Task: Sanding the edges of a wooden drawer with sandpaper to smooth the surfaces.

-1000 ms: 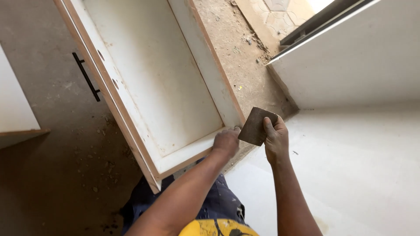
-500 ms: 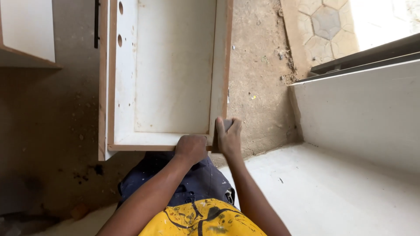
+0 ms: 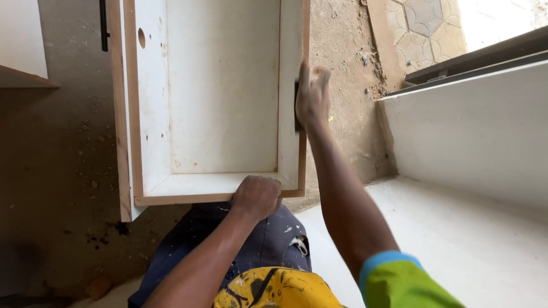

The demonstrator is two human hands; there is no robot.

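Observation:
A white wooden drawer box (image 3: 222,97) with raw brown edges lies in front of me, its open side facing up. My left hand (image 3: 257,195) grips the near edge of the drawer. My right hand (image 3: 311,94) is stretched out along the drawer's right side wall and presses a small dark piece of sandpaper (image 3: 296,108) against that edge. Most of the sandpaper is hidden under the fingers. A black handle (image 3: 103,25) shows on the drawer's left front panel.
The floor (image 3: 51,171) is dusty bare concrete with debris. A white panel (image 3: 474,137) stands to the right, with another white surface (image 3: 456,245) below it. A white board corner (image 3: 20,45) sits at top left. Patterned tiles (image 3: 425,23) lie at top right.
My right hand has slid with the sandpaper from the drawer's near corner up along its right side wall. My left hand stays on the near edge. The view has shifted over the drawer.

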